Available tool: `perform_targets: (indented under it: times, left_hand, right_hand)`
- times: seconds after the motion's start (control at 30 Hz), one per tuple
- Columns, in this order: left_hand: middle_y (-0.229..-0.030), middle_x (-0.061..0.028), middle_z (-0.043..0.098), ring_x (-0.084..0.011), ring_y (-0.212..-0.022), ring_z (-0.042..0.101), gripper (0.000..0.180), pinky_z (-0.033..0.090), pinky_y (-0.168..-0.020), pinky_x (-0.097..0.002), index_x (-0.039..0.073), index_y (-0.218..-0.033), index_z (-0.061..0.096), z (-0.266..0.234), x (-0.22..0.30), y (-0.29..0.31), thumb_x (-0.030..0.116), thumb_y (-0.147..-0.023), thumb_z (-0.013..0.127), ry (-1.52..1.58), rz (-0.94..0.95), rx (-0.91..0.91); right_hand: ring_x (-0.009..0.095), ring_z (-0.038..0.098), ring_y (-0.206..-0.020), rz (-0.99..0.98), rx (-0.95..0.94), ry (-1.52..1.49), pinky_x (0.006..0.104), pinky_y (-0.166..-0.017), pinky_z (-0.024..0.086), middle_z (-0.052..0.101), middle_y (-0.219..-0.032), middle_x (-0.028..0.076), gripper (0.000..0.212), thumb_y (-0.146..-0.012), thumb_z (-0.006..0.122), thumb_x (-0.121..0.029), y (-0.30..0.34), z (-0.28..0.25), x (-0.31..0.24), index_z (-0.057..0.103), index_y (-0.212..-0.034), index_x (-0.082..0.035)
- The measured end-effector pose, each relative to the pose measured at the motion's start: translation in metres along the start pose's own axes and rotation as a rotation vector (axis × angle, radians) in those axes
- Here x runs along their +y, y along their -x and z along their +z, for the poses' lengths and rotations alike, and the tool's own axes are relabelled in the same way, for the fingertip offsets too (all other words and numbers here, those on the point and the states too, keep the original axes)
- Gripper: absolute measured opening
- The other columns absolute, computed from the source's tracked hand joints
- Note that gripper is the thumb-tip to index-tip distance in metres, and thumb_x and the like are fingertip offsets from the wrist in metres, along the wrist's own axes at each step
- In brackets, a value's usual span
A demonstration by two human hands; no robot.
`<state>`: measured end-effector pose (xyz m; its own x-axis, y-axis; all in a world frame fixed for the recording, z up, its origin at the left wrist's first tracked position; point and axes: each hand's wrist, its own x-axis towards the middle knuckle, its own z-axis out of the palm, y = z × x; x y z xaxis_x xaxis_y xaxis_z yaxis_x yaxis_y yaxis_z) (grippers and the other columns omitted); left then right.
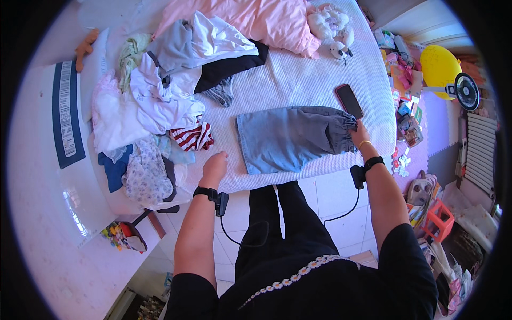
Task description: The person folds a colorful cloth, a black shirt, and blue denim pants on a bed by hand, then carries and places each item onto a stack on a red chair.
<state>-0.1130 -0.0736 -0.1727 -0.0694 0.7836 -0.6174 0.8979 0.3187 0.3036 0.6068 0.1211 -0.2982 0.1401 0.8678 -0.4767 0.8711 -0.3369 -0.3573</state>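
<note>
A pair of blue-grey denim pants [290, 140] lies flat on the white bed, its gathered elastic waistband to the right and leg hems to the left. My right hand [360, 135] is closed on the waistband's edge. Left of the pants, over the bed's near edge, my left hand [215, 167] has its fingers curled, with nothing visible in them. Close to that hand lies a red-and-white striped garment [192, 137], part of a loose heap of clothes with a white shirt [162, 98] and a flower-print garment [148, 173].
A dark phone [349, 101] rests just beyond the waistband. Farther back are a pink blanket [256, 21] and white plush toys [330, 24]. To the right stand a small fan [466, 91], a yellow balloon [440, 65] and a red plastic frame [439, 220].
</note>
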Motion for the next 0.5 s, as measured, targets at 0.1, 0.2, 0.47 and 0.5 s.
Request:
perform_targets:
  times: [0.1,0.2,0.47,0.5]
  left_hand:
    - [-0.139,-0.0259,0.094,-0.0507,-0.133,0.088,0.032,0.069,-0.112,-0.0623,0.009,-0.152,0.086,0.024,-0.007,-0.016,0.019,-0.121,0.084,-0.037,-0.035,-0.034]
    - [-0.135,-0.0279,0.093,-0.0524,-0.131,0.088,0.032,0.07,-0.111,-0.0634,0.004,-0.147,0.084,0.055,-0.013,-0.033,0.023,-0.121,0.085,-0.056,-0.038,-0.032]
    - [-0.143,-0.0364,0.088,-0.0566,-0.138,0.085,0.078,0.07,-0.115,-0.0637,-0.009,-0.17,0.064,0.126,0.017,-0.103,0.039,-0.117,0.096,0.09,-0.197,0.083]
    - [-0.147,-0.0374,0.087,-0.0573,-0.14,0.085,0.084,0.07,-0.116,-0.0636,-0.009,-0.174,0.061,0.132,0.018,-0.109,0.041,-0.116,0.097,0.076,-0.205,0.178]
  right_hand:
    - [0.063,0.08,-0.148,-0.054,0.019,-0.026,0.0672,-0.124,0.065,0.085,-0.157,0.037,0.059,-0.119,0.085,-0.026,0.003,0.016,-0.002,0.067,-0.172,-0.006]
    - [0.064,0.08,-0.147,-0.02,-0.021,-0.04,0.0683,-0.123,0.065,0.085,-0.156,0.038,0.058,-0.121,0.082,-0.027,0.008,0.025,-0.005,0.065,-0.172,-0.006]
    - [0.061,0.076,-0.16,0.02,0.09,-0.109,0.061,-0.134,0.062,0.08,-0.171,0.036,0.073,-0.123,0.089,-0.029,0.003,0.024,0.042,0.058,-0.185,-0.006]
    - [0.06,0.076,-0.161,-0.013,0.103,-0.119,0.0603,-0.135,0.062,0.08,-0.171,0.036,0.072,-0.123,0.089,-0.028,0.003,0.022,0.046,0.058,-0.184,-0.006]
